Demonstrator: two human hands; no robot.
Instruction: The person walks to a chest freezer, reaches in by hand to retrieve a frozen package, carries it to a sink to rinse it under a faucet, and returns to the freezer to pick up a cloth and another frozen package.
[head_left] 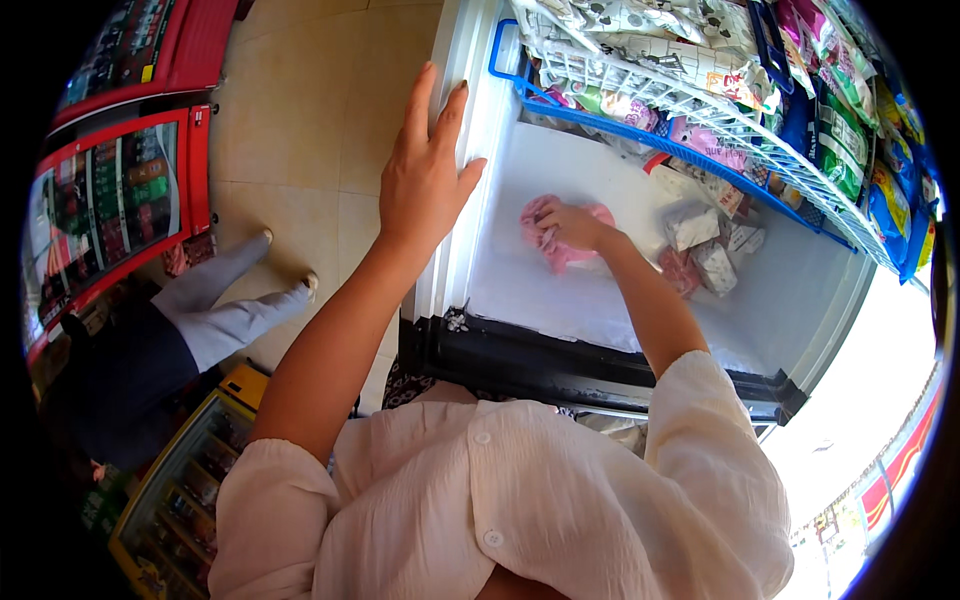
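Observation:
Deep inside an open chest freezer [620,325], my right hand [568,226] is closed on a pink cloth [560,262], pressing it against the white inner surface. Folds of the cloth spread out around the fingers. My left hand [425,170] rests on the freezer's left rim [452,235] with its fingers stretched and apart, holding nothing. To the right of the cloth, several frosty packages [712,265] lie in a heap, some whitish and some reddish.
A white wire basket [690,95] with a blue frame [640,135] spans the freezer's far part, full of colourful bags [840,140]. Red drink coolers [110,200] line the left side. A person [190,330] in grey trousers stands there. A yellow-edged cooler [190,490] is at lower left.

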